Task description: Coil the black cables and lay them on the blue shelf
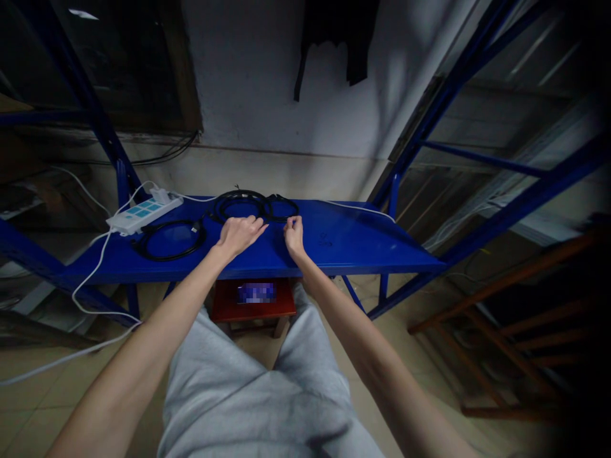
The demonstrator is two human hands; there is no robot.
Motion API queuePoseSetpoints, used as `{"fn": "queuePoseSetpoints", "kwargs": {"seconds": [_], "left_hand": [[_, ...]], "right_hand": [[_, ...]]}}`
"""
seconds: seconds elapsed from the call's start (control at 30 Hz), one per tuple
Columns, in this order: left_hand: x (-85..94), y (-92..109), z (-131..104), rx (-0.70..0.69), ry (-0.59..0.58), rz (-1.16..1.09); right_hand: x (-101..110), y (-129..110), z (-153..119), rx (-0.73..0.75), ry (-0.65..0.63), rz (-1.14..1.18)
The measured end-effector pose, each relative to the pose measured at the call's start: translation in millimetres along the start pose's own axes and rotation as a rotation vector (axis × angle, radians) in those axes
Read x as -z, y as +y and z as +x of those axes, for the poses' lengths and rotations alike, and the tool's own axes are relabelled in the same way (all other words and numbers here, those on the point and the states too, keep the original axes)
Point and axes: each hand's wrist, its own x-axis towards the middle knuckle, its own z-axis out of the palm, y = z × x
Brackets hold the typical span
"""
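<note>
Apparently, the right hand point(293, 235) pinches the black cable point(277, 197), looped toward the back edge of the shelf point(356, 238); the left hand's point(241, 235) grip is unclear.

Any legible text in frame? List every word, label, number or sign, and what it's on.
Nothing legible.
Dark marks on the blue shelf: too small to read.
Item on the red stool: pixelated, unreadable.
White power strip, black cables: no readable print.
</note>
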Motion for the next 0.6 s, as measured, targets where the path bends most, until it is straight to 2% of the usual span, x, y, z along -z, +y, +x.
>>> {"fn": "queuePoseSetpoints", "kwargs": {"seconds": [0.1,0.23,0.4,0.5,0.6], "left_hand": [[-25.3,0,5,-0.015,-0.089,0.013],[-49.8,-3,2,0.017,-0.172,-0.031],[-54.8,-15,-8,-0.097,-0.157,-0.122],[-54.4,-19,-14,-0.068,-0.129,-0.125],[-56.0,-18,-17,-0.041,-0.103,-0.118]], "right_hand": [[-1,-3,-2,-0.070,0.054,0.038],[-5,-3,-3,-0.042,0.032,0.089],[-13,4,-1,0.008,-0.015,0.155],[-18,8,0,0.076,-0.144,0.288],[-22,8,4,0.066,-0.227,0.452]]}}
